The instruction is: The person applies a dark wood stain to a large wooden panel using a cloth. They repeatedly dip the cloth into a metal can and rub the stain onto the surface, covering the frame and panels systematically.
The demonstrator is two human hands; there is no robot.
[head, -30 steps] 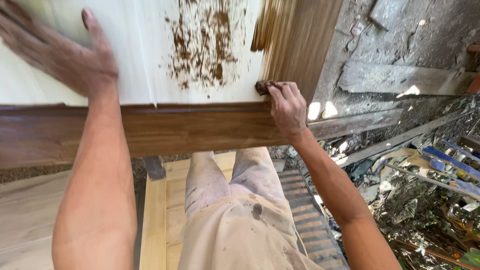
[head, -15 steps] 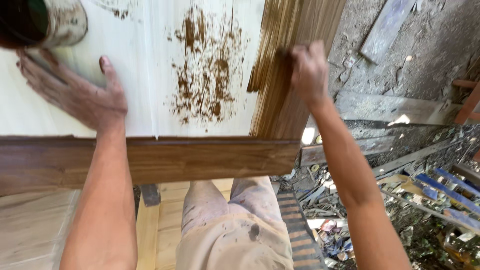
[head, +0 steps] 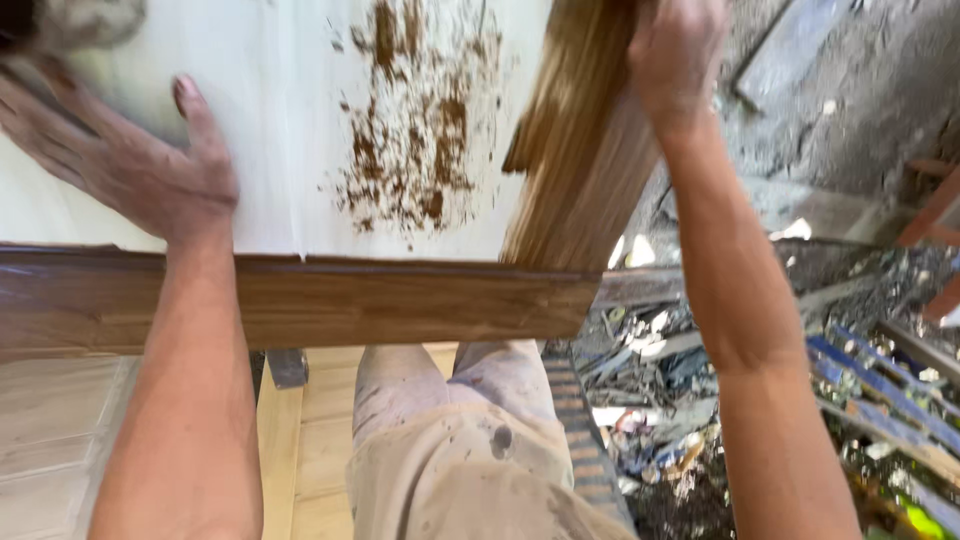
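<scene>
My left hand point(head: 130, 170) lies flat with fingers spread on a white panel point(head: 290, 120) set in a wooden frame. A patch of brown stain smears point(head: 410, 150) marks the panel's middle. The frame's lower rail point(head: 400, 300) is stained dark brown. My right hand point(head: 675, 55) presses on the lighter brown right-hand frame piece point(head: 580, 170) near the top of the view, fingers curled down. The small brown pad it held earlier is hidden under the fingers. A blurred round can point(head: 70, 20) sits at the panel's top left corner.
Below the frame are my legs in stained beige shorts point(head: 470, 450) and pale wooden boards point(head: 60, 430). To the right lies a heap of rubble and scrap point(head: 690, 400) with blue strips point(head: 880, 390) and grey slabs point(head: 800, 60).
My right hand has slid from the frame's lower right corner up along the right-hand piece. My left hand stays flat on the panel; the view has shifted upward.
</scene>
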